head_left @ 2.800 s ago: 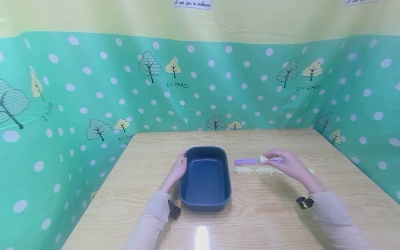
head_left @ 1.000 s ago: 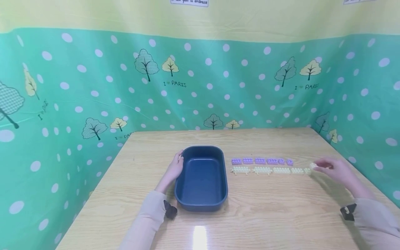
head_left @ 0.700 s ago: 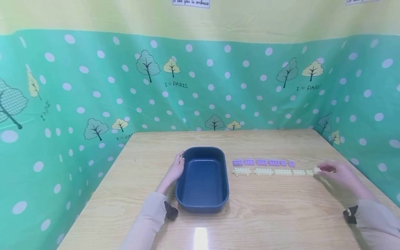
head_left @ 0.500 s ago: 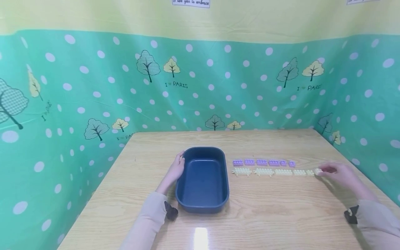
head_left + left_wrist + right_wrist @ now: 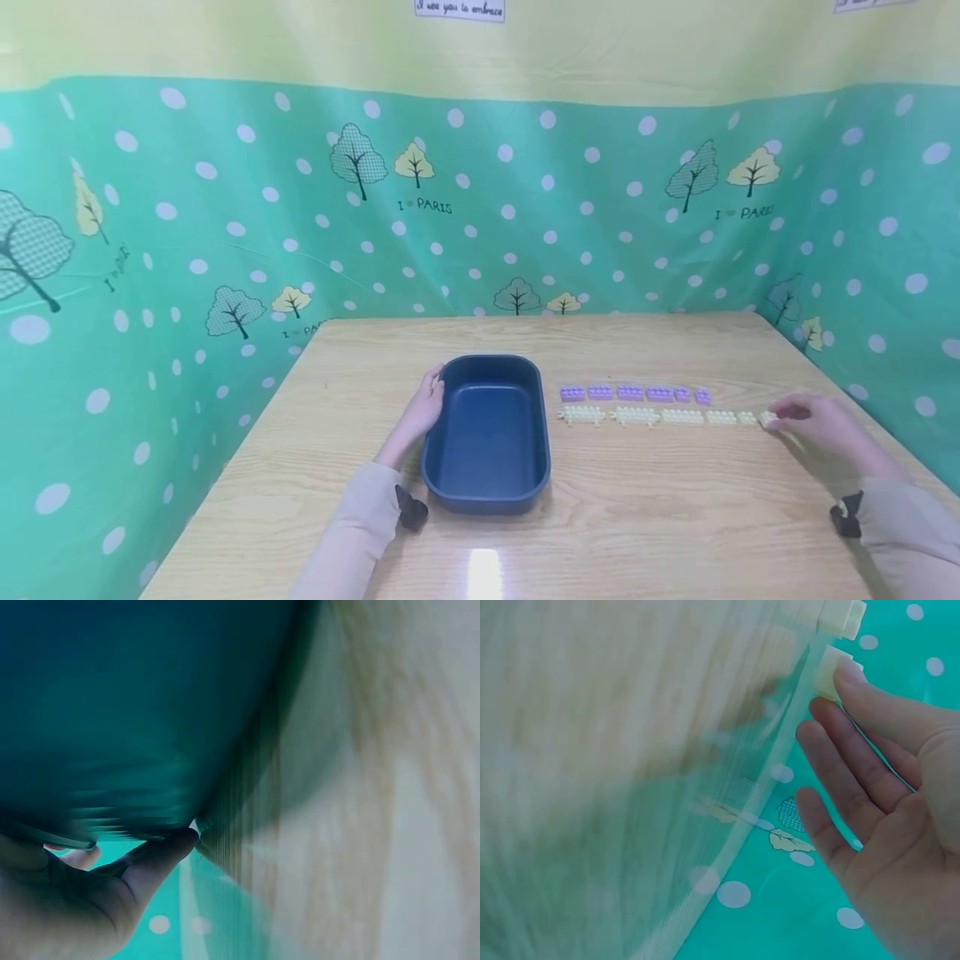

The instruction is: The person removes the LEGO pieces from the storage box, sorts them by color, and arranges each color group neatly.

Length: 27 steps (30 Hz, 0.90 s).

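Observation:
My left hand (image 5: 423, 406) grips the left rim of a dark blue rectangular bin (image 5: 486, 442); the left wrist view shows the thumb along its outer wall, with the other fingers mostly hidden. At the table's right, my right hand (image 5: 823, 427) pinches a small cream building brick (image 5: 767, 419) between thumb and fingertip, down on the table. This brick (image 5: 826, 673) ends a row of cream building bricks (image 5: 682, 416), a small gap from its neighbour. Behind that row runs another of purple building bricks (image 5: 630, 392). Nothing lies inside the bin.
Two cream pieces with side pegs (image 5: 582, 414) stand at the row's left end, near the bin's right wall. All of it is on a pale wooden table (image 5: 637, 517). A green dotted curtain (image 5: 510, 208) hangs behind and at both sides.
The right hand has carried the small cream brick rightward from over the purple row and lowered it to the cream row's right end. The left hand stays on the bin.

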{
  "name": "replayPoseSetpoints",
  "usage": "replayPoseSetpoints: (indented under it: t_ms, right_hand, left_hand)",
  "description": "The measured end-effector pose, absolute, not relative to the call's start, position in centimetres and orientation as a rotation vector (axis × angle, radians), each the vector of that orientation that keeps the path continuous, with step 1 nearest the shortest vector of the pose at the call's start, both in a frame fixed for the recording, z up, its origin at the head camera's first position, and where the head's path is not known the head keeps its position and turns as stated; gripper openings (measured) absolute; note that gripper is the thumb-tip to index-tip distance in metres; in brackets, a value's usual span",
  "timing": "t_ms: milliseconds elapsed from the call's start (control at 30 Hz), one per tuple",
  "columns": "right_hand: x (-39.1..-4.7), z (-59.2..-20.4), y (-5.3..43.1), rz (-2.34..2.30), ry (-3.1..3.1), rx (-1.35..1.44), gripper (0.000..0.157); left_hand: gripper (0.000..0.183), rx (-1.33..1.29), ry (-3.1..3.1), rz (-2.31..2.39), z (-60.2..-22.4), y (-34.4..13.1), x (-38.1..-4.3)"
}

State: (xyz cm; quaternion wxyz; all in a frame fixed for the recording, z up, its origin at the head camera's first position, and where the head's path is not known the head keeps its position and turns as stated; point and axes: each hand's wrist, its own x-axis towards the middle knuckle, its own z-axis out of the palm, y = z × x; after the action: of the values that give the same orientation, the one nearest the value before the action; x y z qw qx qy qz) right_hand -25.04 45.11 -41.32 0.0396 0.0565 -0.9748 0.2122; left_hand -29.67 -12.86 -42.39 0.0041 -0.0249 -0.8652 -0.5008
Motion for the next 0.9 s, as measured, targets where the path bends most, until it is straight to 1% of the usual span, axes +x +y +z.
replayPoseSetpoints:
  t_ms: [467, 700, 900]
  right_hand:
    - [-25.4, -41.7, 45.6, 0.609, -3.018, 0.202, 0.041]
    - [-24.9, -41.3, 45.9, 0.640, -3.048, 0.179, 0.047]
    - [-24.2, -41.0, 45.7, 0.689, -3.065, 0.167, 0.048]
  left_hand:
    - [0.047, -0.091, -2.693, -1.592, -42.6, -12.7, -29.8]
    - [0.047, -0.107, -2.685, -1.615, -42.5, -12.2, -29.9]
    - [0.048, -0.118, -2.692, -1.656, -42.6, -12.1, -30.0]
